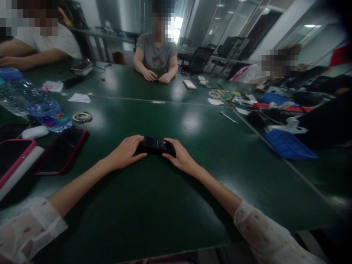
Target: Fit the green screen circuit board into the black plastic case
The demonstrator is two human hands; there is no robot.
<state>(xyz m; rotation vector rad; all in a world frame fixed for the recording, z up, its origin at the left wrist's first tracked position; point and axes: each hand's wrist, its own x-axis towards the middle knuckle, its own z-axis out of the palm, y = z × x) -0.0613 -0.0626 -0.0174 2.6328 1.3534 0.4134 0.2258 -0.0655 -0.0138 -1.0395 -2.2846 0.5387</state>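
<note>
At twelve o'clock on a green tabletop point(132, 216), a small black device point(154, 145), its markings too small to read, left hand point(126, 152) and right hand point(181, 156) in a narrow grip on its ends, labelled plastic bottle point(45, 106) at ten.

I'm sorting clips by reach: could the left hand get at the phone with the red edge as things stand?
Probably yes: only bare table shows between the left hand and the phone, and the bottle is beyond it. The hand would likely have to leave the black device first.
</note>
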